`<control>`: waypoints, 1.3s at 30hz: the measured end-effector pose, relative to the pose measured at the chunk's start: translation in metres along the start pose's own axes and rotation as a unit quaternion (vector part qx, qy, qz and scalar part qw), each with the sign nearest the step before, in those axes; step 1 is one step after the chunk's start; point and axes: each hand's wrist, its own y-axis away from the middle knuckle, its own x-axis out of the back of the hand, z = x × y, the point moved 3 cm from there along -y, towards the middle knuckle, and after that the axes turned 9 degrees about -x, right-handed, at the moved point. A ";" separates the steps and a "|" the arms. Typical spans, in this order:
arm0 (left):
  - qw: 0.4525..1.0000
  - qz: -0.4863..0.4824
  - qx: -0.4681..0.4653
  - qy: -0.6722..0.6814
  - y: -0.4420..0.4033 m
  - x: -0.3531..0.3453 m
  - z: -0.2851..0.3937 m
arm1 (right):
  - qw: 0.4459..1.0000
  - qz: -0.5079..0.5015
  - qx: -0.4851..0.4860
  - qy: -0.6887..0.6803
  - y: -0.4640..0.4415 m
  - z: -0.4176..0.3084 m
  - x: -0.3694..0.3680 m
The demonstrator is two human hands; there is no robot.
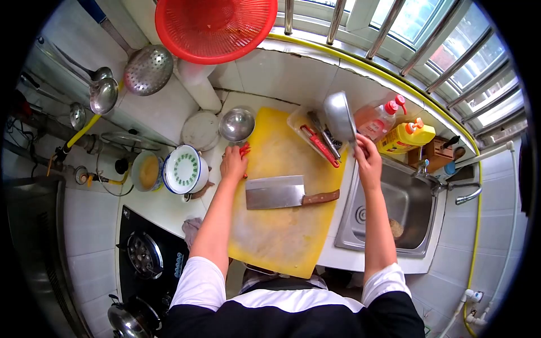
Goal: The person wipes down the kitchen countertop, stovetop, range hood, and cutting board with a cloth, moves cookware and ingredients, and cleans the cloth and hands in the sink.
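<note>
My left hand (233, 163) is at the left edge of the yellow cutting board (282, 242), its fingers closed around red chili peppers (244, 150); red bits poke out beside the fingertips. Raised over the board's right side, my right hand (369, 160) grips a steel bowl (339, 115) by its rim, and the bowl is tipped on its side. A cleaver (275, 192) with a wooden handle lies flat across the board, blade to the left. Just beyond my left hand stands a second small steel bowl (236, 124).
A clear tray with a red-handled peeler (320, 146) sits behind the board. To the right are a sink (369, 211), a pink soap bottle (378, 119) and a yellow bottle (406, 138). An enamel pot (184, 170) and gas stove (149, 259) are left. A red colander (217, 28) hangs above.
</note>
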 end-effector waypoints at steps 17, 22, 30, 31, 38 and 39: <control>0.954 0.051 -0.044 0.293 -0.068 -0.036 0.186 | 0.967 0.007 -0.196 -0.161 0.073 -0.012 0.015; 0.954 0.177 -0.157 0.182 -0.019 0.005 0.182 | 0.967 -0.096 -0.208 -0.115 0.011 0.001 -0.022; 0.828 0.196 0.190 0.489 0.000 -0.030 0.028 | 0.965 -0.133 -0.217 0.061 -0.048 0.050 -0.051; 0.789 0.189 0.245 0.530 -0.002 -0.015 0.025 | 0.968 -0.116 -0.174 0.142 -0.050 0.057 -0.049; 0.762 0.156 0.328 0.537 -0.035 -0.011 -0.009 | 0.937 -0.069 -0.033 0.341 -0.030 0.013 -0.046; 0.760 0.157 0.329 0.537 -0.039 -0.012 -0.010 | 0.935 -0.034 0.007 0.353 -0.027 0.009 -0.045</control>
